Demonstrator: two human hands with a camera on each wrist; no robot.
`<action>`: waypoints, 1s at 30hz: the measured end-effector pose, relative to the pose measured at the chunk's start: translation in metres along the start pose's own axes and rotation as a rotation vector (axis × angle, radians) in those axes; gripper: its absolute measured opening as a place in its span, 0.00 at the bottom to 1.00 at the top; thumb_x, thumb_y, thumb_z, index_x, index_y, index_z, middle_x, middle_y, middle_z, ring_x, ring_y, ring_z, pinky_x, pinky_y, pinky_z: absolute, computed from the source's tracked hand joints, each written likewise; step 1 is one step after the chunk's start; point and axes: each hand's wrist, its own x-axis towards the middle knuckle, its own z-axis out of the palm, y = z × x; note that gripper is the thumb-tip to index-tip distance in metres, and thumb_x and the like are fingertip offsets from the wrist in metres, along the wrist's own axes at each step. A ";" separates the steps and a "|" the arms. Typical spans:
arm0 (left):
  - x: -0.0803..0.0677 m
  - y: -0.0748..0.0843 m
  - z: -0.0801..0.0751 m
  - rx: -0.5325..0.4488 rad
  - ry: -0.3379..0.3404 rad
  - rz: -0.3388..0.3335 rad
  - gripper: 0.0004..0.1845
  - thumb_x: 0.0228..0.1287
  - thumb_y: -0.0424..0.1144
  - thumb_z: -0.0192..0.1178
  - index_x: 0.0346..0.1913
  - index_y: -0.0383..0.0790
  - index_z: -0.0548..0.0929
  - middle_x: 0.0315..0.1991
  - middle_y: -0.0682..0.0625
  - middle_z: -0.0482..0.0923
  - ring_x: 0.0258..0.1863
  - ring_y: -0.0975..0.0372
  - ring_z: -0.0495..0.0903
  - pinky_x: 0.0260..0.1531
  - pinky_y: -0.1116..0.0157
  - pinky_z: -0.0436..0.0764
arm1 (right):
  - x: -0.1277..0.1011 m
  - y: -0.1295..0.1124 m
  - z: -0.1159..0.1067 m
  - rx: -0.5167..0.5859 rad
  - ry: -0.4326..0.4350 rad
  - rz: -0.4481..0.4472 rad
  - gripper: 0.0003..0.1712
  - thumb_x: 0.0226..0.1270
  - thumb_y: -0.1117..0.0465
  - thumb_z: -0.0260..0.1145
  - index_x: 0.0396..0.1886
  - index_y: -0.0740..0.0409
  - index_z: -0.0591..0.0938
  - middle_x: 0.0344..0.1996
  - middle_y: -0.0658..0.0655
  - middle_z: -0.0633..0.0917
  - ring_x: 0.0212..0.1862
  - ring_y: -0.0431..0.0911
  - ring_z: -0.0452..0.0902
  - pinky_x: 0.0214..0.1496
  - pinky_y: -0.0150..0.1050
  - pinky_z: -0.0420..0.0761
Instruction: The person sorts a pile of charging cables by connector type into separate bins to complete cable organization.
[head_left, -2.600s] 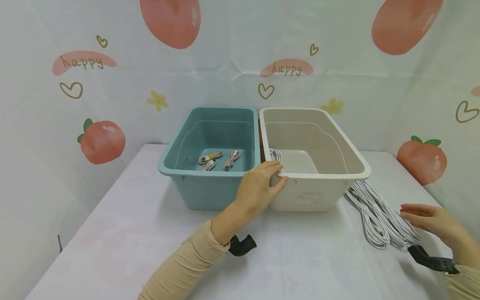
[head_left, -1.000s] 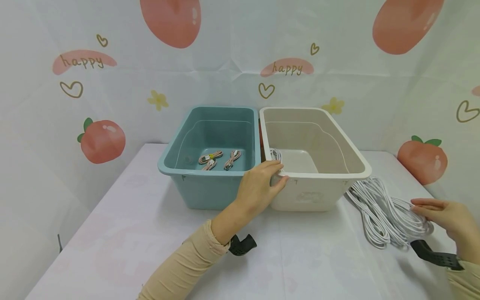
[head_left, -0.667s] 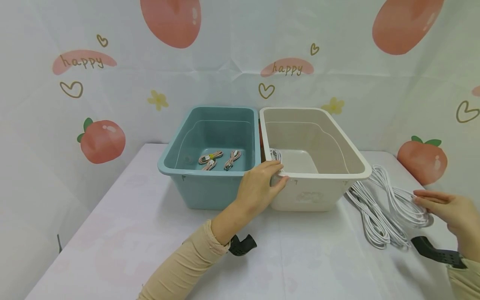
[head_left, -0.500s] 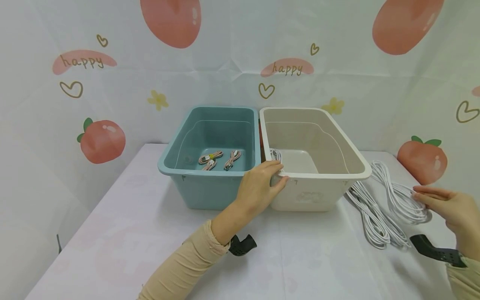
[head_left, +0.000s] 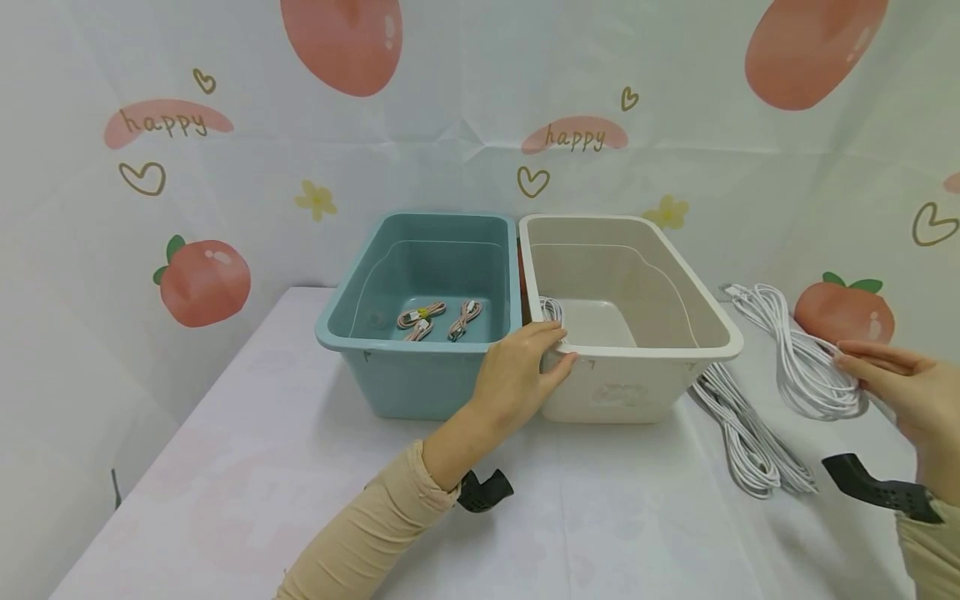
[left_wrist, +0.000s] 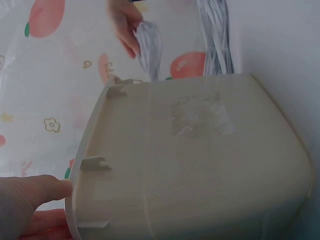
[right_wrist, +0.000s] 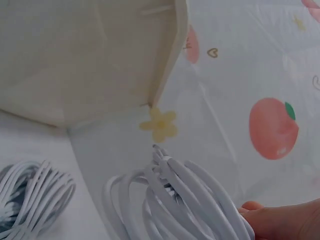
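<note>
While my left hand [head_left: 517,375] clasps the near rim of the cream bin [head_left: 660,343], my right hand [head_left: 903,392] pinches the white cable bundle [head_left: 806,367] just to that bin's right, its strands trailing toward the bin

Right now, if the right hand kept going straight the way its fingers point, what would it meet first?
The right hand points left, gripping a white cable coil. Going on, that coil would probably meet the cream bin at its right wall first; depth is unclear.

Left hand [head_left: 517,375] grips beige bin [head_left: 637,392] rim; right hand [head_left: 900,392] holds white cable coil [head_left: 802,367] aloft.
</note>
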 end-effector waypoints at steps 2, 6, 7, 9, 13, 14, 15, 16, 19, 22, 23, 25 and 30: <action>0.000 0.000 0.001 -0.002 0.000 -0.001 0.15 0.59 0.41 0.63 0.47 0.37 0.84 0.50 0.47 0.83 0.51 0.59 0.82 0.47 0.65 0.82 | 0.021 0.016 -0.018 0.033 0.011 -0.042 0.15 0.55 0.71 0.67 0.35 0.46 0.88 0.25 0.37 0.87 0.29 0.26 0.81 0.28 0.18 0.78; 0.000 0.000 0.001 0.002 0.002 0.000 0.15 0.59 0.41 0.63 0.47 0.37 0.84 0.50 0.47 0.83 0.51 0.59 0.82 0.47 0.65 0.82 | 0.046 0.027 -0.034 0.021 0.078 -0.084 0.16 0.52 0.72 0.69 0.37 0.47 0.88 0.26 0.37 0.88 0.28 0.27 0.83 0.26 0.20 0.79; 0.000 0.000 0.001 0.003 0.002 0.000 0.15 0.59 0.41 0.63 0.47 0.37 0.84 0.50 0.47 0.83 0.51 0.59 0.82 0.47 0.65 0.82 | 0.045 0.023 -0.032 0.030 0.086 -0.082 0.16 0.51 0.72 0.70 0.36 0.47 0.88 0.25 0.37 0.87 0.27 0.28 0.83 0.25 0.21 0.79; 0.000 0.000 0.001 0.006 0.002 0.002 0.15 0.59 0.42 0.63 0.47 0.38 0.84 0.50 0.48 0.83 0.51 0.59 0.82 0.47 0.65 0.82 | 0.038 0.010 -0.020 0.063 0.089 -0.119 0.16 0.51 0.73 0.69 0.34 0.49 0.88 0.24 0.38 0.88 0.26 0.29 0.83 0.24 0.21 0.79; 0.000 0.000 0.001 0.010 0.002 0.004 0.15 0.59 0.42 0.63 0.47 0.38 0.84 0.50 0.48 0.83 0.51 0.59 0.82 0.47 0.65 0.82 | 0.010 -0.027 0.013 0.136 0.067 -0.170 0.14 0.52 0.74 0.68 0.28 0.50 0.89 0.22 0.40 0.87 0.24 0.30 0.82 0.23 0.20 0.78; 0.000 0.000 0.001 0.011 0.003 0.005 0.15 0.59 0.42 0.63 0.47 0.38 0.84 0.50 0.48 0.83 0.51 0.59 0.82 0.47 0.65 0.82 | 0.004 -0.034 0.019 0.146 0.062 -0.186 0.13 0.52 0.74 0.68 0.27 0.50 0.89 0.22 0.41 0.87 0.23 0.30 0.82 0.23 0.19 0.78; 0.000 0.000 0.001 0.011 0.005 0.006 0.15 0.59 0.42 0.63 0.47 0.38 0.84 0.50 0.48 0.83 0.51 0.59 0.82 0.47 0.65 0.82 | -0.001 -0.041 0.025 0.175 0.043 -0.195 0.14 0.53 0.75 0.67 0.27 0.52 0.89 0.22 0.41 0.87 0.24 0.30 0.82 0.23 0.19 0.78; 0.000 0.000 0.001 0.011 0.007 0.008 0.15 0.59 0.41 0.63 0.46 0.38 0.84 0.50 0.48 0.83 0.51 0.59 0.82 0.46 0.65 0.82 | -0.007 -0.050 0.031 0.172 0.042 -0.178 0.14 0.53 0.74 0.67 0.25 0.50 0.88 0.21 0.40 0.87 0.24 0.29 0.82 0.23 0.18 0.77; -0.001 0.000 0.000 0.010 0.012 0.011 0.15 0.59 0.41 0.63 0.46 0.38 0.84 0.50 0.48 0.83 0.51 0.59 0.82 0.46 0.65 0.82 | -0.016 -0.067 0.042 0.209 -0.009 -0.189 0.17 0.56 0.76 0.63 0.24 0.50 0.88 0.22 0.40 0.87 0.26 0.28 0.82 0.25 0.17 0.77; -0.001 0.000 0.000 0.006 0.014 0.014 0.15 0.59 0.41 0.63 0.46 0.37 0.84 0.50 0.47 0.83 0.51 0.59 0.82 0.47 0.65 0.82 | -0.019 -0.076 0.050 0.232 -0.014 -0.205 0.18 0.56 0.77 0.62 0.24 0.50 0.89 0.21 0.41 0.87 0.25 0.29 0.82 0.24 0.18 0.77; -0.001 0.000 0.000 0.003 0.013 0.012 0.15 0.59 0.41 0.63 0.46 0.37 0.84 0.50 0.47 0.83 0.51 0.59 0.82 0.47 0.65 0.82 | -0.020 -0.078 0.052 0.231 -0.009 -0.218 0.18 0.56 0.77 0.63 0.24 0.50 0.89 0.21 0.41 0.87 0.24 0.29 0.82 0.24 0.18 0.77; -0.001 0.000 0.000 0.001 0.011 0.011 0.15 0.59 0.41 0.63 0.47 0.37 0.84 0.50 0.47 0.83 0.51 0.59 0.82 0.47 0.65 0.82 | -0.018 -0.080 0.054 0.230 0.006 -0.224 0.16 0.54 0.76 0.65 0.23 0.50 0.88 0.21 0.41 0.87 0.23 0.29 0.82 0.22 0.19 0.77; 0.000 0.000 0.000 -0.002 0.010 0.013 0.15 0.59 0.41 0.63 0.47 0.37 0.84 0.50 0.47 0.83 0.51 0.58 0.82 0.47 0.65 0.82 | -0.016 -0.086 0.059 0.270 -0.004 -0.221 0.15 0.52 0.77 0.66 0.23 0.52 0.88 0.20 0.44 0.87 0.22 0.32 0.83 0.22 0.21 0.78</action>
